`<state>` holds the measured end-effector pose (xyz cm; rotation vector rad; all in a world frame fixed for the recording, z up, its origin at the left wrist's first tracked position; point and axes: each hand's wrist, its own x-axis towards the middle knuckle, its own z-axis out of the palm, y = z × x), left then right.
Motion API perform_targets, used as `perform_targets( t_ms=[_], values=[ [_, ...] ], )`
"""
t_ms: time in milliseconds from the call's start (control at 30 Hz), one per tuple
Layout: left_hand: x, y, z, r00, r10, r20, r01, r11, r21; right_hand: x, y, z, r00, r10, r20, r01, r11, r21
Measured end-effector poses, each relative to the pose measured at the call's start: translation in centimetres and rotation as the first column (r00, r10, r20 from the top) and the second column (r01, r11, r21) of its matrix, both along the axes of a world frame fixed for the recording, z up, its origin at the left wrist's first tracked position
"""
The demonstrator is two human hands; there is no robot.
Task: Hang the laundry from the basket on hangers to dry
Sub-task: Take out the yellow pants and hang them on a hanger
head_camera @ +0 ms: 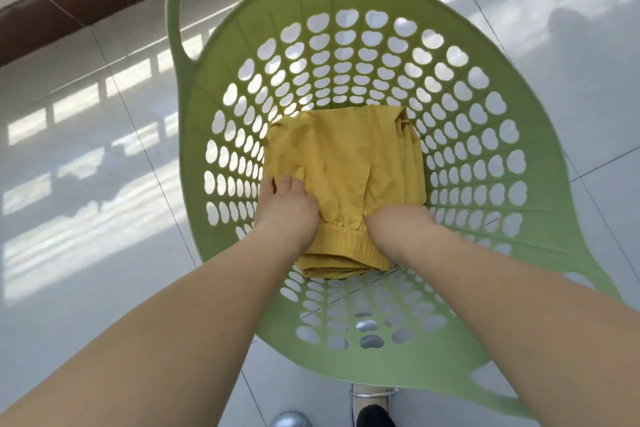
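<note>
I look straight down into the green basket (491, 163), which stands on a pale tiled floor (86, 149). At the bottom lies one folded yellow garment (346, 163), with a gathered elastic band along the edge nearest me. No hanger is in view.

My left hand (285, 210) rests on the near-left corner of the garment. Its fingers curl down over the cloth edge, and the thumb lies beside them, so I judge it is gripping the fabric there. My right hand (398, 227) sits at the near-right side, just above the elastic band. Its fingertips go under a fold and are hidden, so I cannot tell whether they are pinching the cloth or only pressing on it.

I take this as the start of the lift: getting the garment out of the basket.

What could go wrong from here: if the right hand has no real hold, the garment may hang from one corner and unfold into a tangle as I raise it. The cloth could also snag on the holes in the basket wall. The light basket may tip or rise with the garment if the cloth catches.
</note>
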<state>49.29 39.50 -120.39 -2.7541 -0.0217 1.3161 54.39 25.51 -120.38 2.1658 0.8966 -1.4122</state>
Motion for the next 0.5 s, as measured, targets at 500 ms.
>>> perform_targets(
  t_ms=[500],
  values=[
    [-0.1, -3.1, 7.1, 0.99, 0.078, -0.116, -0.098, 0.979, -0.179, 0.1, -1.7, 6.8, 0.982, -0.191, -0.003, 0.187, 0.957, 0.222]
  ],
)
